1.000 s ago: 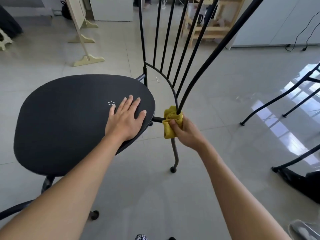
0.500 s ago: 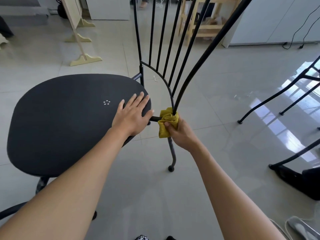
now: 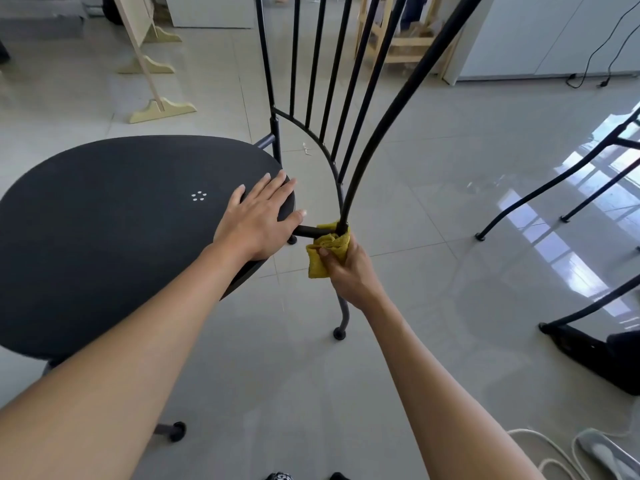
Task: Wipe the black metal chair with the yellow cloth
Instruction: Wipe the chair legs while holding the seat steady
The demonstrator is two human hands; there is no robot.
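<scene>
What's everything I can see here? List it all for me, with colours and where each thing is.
chair: one, black metal, left and centre, round seat, barred back
yellow cloth: one, wrapped round the chair's rear post where the leg begins
other chair legs: several, black, right edge
wooden stands: pale, upper left
wooden shelf: one, pale, top centre
cables: black, upper right floor
floor: grey glossy tiles
left hand: flat on the seat's rear edge
right hand: gripping the cloth on the post

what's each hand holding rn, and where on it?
Right hand grips the bunched yellow cloth around its middle, wrapped on the chair's rear upright at seat height. Left hand holds nothing, resting flat on the seat.
</scene>
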